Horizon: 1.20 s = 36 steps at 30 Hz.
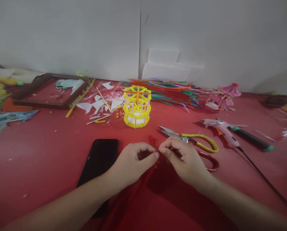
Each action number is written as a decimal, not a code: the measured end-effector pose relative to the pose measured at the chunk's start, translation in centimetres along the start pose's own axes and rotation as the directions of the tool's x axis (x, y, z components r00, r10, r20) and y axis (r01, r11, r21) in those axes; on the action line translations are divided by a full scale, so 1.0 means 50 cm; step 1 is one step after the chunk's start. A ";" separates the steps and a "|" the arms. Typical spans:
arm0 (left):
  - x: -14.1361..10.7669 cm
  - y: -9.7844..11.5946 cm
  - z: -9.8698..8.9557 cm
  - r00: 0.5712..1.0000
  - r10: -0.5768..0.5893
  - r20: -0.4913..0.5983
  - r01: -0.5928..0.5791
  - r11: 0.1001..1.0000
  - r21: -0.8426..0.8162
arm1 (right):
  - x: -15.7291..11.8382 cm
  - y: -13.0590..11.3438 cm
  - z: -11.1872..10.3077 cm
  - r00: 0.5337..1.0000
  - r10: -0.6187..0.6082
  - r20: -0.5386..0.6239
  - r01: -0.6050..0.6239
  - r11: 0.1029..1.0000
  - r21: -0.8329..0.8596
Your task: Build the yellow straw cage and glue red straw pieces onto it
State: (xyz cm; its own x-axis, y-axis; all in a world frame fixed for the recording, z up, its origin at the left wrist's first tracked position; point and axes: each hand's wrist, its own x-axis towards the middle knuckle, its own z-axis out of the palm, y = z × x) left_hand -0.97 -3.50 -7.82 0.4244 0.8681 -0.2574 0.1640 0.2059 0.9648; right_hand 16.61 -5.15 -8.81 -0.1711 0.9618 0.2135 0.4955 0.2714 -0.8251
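Observation:
My left hand (136,160) and my right hand (182,157) meet fingertip to fingertip above the red table, both closed in a pinch. Whatever sits between the fingertips is too small or too hidden to make out. A blurred red strand (147,175) runs down and left from just below the left fingertips; I cannot tell whether it is held. Short red pieces (152,140) lie just beyond the hands. Scissors (201,138) with one yellow and one red handle lie partly behind my right hand. A black phone (102,155) lies partly under my left forearm.
Behind the hands stands a yellow cage-like craft (137,107) with pale posts. Farther back lie pipe cleaners (172,93), a brown frame (42,104) and scraps (97,104). On the right are a pink craft (221,96), a corded pink glue gun (226,130) and a black-and-green tool (251,138).

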 end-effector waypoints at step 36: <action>0.000 0.008 0.000 0.967 -0.153 0.205 0.244 0.794 -0.557 | -0.005 -0.007 -0.011 0.891 -0.386 -0.239 0.358 0.921 -0.153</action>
State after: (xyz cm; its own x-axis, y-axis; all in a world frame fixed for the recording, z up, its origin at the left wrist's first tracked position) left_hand -0.91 -3.43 -7.40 0.5679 0.7152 -0.4074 -0.2627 0.6265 0.7338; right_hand 16.92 -5.46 -8.29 -0.1407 0.7605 0.6339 0.5255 0.6000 -0.6032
